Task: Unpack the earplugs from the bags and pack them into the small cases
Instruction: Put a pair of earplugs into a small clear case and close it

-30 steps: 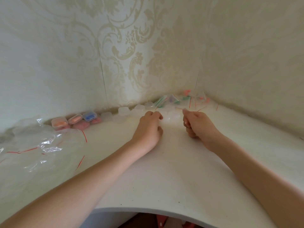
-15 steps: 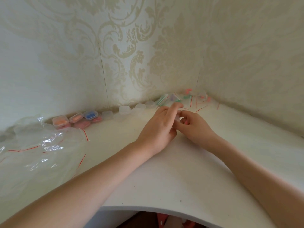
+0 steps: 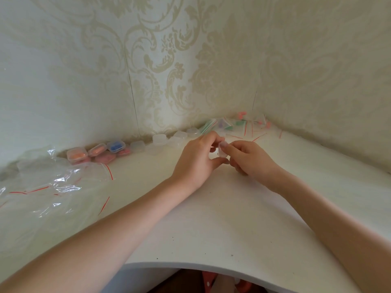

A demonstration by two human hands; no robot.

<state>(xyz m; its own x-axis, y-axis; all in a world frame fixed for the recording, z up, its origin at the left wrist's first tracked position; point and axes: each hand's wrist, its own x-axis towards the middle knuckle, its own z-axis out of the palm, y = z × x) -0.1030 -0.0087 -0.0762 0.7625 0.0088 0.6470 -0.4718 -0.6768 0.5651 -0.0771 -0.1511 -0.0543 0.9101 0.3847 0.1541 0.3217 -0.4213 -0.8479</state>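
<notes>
White corner desk [image 3: 211,218], patterned wallpaper behind. Left hand [image 3: 196,161] and right hand [image 3: 249,159] both pinch one small clear case [image 3: 222,151] between fingertips, held just above the desk; likely prying it open, earplugs to go in next. Empty cases [image 3: 158,140] and filled cases [image 3: 97,151] line the wall, bagged earplugs [image 3: 232,124] in the corner, empty bags [image 3: 53,187] far left.

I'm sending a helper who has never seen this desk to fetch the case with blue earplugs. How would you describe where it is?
Follow the wallpapered back wall down to the white desk. Left of the two hands, a row of small cases lines the wall's foot, beyond the crumpled clear bags. The blue-filled case is the only blue one, between orange and pink cases on its left and empty clear ones on its right.
</notes>
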